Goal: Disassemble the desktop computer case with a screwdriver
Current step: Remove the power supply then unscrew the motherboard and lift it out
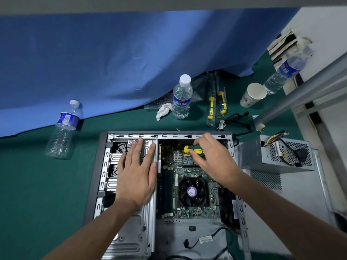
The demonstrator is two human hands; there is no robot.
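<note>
The open desktop computer case [105, 184] lies flat on the green table, its motherboard [187, 166] and black CPU fan [191, 191] exposed. My left hand [137, 173] rests flat with straight fingers on the metal drive cage [131, 231] at the case's left. My right hand [212, 158] grips a screwdriver with a yellow and green handle [188, 149] over the far part of the motherboard. Its tip is hidden under my fingers.
A removed power supply [262, 154] with cables sits on the detached side panel [300, 203] at right. Water bottles [182, 98] [63, 130] [285, 72], a paper cup [253, 94], packaged screwdrivers [217, 102], a crumpled tissue [164, 110] and a blue cloth [112, 62] lie beyond the case.
</note>
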